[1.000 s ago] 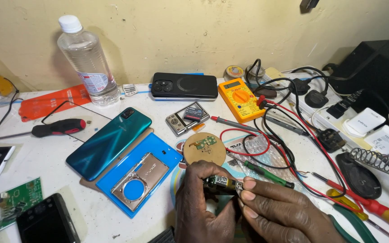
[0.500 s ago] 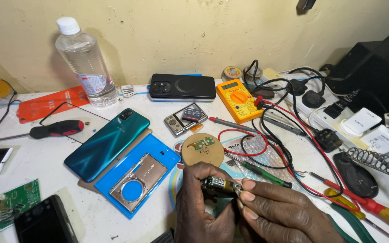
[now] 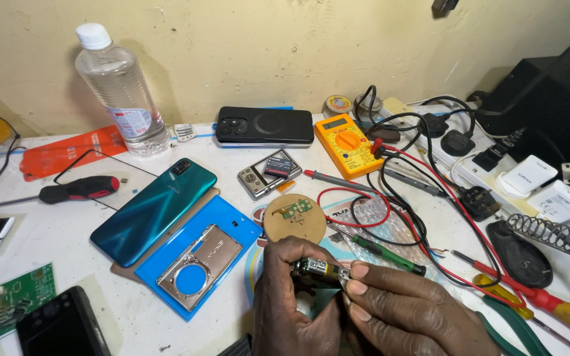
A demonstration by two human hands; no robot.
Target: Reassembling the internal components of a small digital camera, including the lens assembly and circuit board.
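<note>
The white worktable (image 3: 430, 231) is lying crowded with opened phones and tools, so the repair looks to be mid-way rather than finished. Up and left of the round wooden disc (image 3: 294, 217), a teal phone (image 3: 153, 211) is resting on a blue cover (image 3: 196, 264); right of the disc, a green-handled tool (image 3: 390, 254) is lying unused. Just below the disc, the left hand (image 3: 295, 303) and right hand (image 3: 410, 313) are together pinching a small metal component (image 3: 316, 269), fingers clamped on its ends; reassembly seems not yet begun.
</note>
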